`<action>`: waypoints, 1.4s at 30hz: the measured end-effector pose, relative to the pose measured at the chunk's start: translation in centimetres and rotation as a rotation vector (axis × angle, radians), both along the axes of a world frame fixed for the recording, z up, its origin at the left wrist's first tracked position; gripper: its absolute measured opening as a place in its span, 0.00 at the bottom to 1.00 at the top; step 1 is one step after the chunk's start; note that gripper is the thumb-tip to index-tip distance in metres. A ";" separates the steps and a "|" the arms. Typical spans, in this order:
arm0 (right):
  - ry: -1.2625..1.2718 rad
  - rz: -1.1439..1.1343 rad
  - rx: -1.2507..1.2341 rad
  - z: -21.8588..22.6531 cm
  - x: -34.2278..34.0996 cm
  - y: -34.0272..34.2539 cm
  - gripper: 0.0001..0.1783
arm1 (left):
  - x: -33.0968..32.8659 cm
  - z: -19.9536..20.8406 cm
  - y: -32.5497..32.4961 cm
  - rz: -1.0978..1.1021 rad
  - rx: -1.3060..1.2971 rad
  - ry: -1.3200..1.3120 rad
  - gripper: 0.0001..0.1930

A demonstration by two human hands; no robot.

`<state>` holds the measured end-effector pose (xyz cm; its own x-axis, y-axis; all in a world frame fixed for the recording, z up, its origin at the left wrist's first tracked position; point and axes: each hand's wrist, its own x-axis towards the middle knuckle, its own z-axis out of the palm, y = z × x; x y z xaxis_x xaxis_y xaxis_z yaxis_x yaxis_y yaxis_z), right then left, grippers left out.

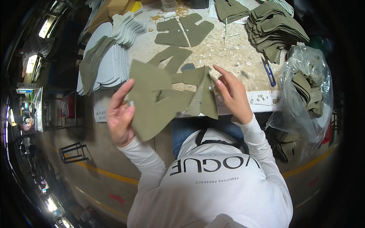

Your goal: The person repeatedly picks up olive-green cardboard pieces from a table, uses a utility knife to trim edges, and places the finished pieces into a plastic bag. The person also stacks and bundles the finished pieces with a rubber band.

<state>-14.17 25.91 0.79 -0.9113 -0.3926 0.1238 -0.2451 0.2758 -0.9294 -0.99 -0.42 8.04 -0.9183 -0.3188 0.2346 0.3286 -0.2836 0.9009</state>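
My left hand (121, 116) pinches an olive fabric cutout (152, 100) past the table edge (262, 108); my right hand (232, 95), fingers open, touches a second cutout (205, 95).

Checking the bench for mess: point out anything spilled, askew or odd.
Small pale scraps lie scattered over the table. Rubber bands sprawl loose at its far edge. The blue snips rest near the right edge, beside the plastic bag.

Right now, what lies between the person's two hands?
Head view: olive-green cut fabric pieces, held by the left hand and touched by the right hand.
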 end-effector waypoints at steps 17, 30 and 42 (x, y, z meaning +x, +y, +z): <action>-0.014 0.159 0.093 -1.2 0.8 0.0 0.32 | 5.3 2.8 -2.8 0.295 -0.284 -0.172 0.25; 0.072 -0.081 0.239 -1.3 0.8 8.0 0.20 | -5.8 3.0 6.8 -0.346 -0.507 -0.180 0.29; -0.018 -0.110 0.106 -0.8 1.4 8.0 0.27 | -5.5 -5.9 4.0 -0.329 -0.345 -0.497 0.32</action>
<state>-12.75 33.90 0.00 -0.9514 -0.2999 0.0701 -0.1914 0.3973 -0.8975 -6.47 3.61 2.14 -0.9794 0.0121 -0.2016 -0.2011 0.0328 0.9790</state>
